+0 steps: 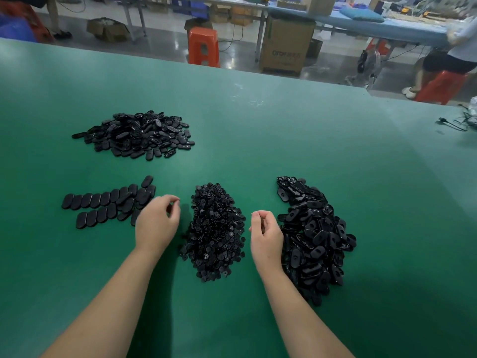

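1. Now both hands hover low over the green bench point(284, 130). The left hand point(157, 223) and the right hand point(265, 233) each have loosely curled fingers, and no part shows between them, so I judge both empty.
2. The heap of small round parts point(214, 228) lies directly between the hands. Its long axis runs from the person toward the far edge, so either hand reaches it with a short sideways move inward.
3. The heap of oval shells point(315, 236) lies just beside the right hand on its outer side, and its near end runs along the right forearm. The right hand is clearly the nearer one for a shell.
4. The rows of laid-out oval pieces point(103, 205) run left to right, just beyond and outward of the left hand. Its fingertips are close to the inner end of the rows, which makes it the nearer hand for them.
5. A further heap of oval pieces point(136, 135) sits well apart, ahead and to the left.
6. The likely next pick calls for the right hand going outward for a shell and either hand going inward for a round part.
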Tool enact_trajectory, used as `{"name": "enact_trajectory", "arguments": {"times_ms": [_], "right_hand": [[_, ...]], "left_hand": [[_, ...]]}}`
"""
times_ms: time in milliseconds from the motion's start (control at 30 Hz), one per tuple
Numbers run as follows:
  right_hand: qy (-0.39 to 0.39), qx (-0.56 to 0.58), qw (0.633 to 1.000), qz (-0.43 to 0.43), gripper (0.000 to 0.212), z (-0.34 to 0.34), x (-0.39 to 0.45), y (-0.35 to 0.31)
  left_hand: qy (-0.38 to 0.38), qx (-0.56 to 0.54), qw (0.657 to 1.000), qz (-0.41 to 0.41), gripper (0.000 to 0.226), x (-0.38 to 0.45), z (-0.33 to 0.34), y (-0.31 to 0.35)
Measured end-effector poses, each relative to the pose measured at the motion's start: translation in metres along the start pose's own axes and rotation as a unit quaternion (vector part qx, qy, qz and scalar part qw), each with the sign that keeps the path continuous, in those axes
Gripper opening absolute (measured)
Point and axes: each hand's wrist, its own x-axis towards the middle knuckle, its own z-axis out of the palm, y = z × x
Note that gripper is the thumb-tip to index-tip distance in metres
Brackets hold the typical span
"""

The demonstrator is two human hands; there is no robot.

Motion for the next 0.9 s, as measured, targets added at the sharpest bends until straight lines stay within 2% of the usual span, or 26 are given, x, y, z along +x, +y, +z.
{"name": "enact_trajectory", "arguments": {"times_ms": [100,300,467,600,667,767,900], "right_hand": [[-0.001,-0.013,1.0,0.004,0.018,0.0,0.001,0.0],[-0.013,-0.028,1.0,-0.002,0.026,-0.001,0.0,0.0],[-0.031,-0.047,0.998,0.004,0.032,-0.002,0.0,-0.003],[-0.073,-0.072,0.994,0.024,0.026,-0.013,0.014,-0.009],[-0.098,-0.205,0.974,-0.019,0.021,-0.021,0.03,-0.015],[-0.122,-0.397,0.908,-0.043,0.038,-0.033,0.06,-0.028],[-0.143,-0.504,0.852,-0.013,0.038,-0.045,0.095,-0.041]], "left_hand": [[-0.015,-0.006,0.999,-0.04,0.019,-0.008,0.013,0.004],[-0.032,0.03,0.998,-0.043,0.022,-0.008,0.017,0.004],[-0.06,0.042,0.997,-0.035,0.04,-0.008,0.016,0.008],[-0.074,0.046,0.996,-0.031,0.049,-0.008,0.015,0.006],[-0.077,0.048,0.995,-0.029,0.05,-0.009,0.016,0.005],[-0.07,0.039,0.996,-0.029,0.049,-0.009,0.016,0.006],[-0.052,0.019,0.997,-0.046,0.037,-0.009,0.015,0.006]]}}
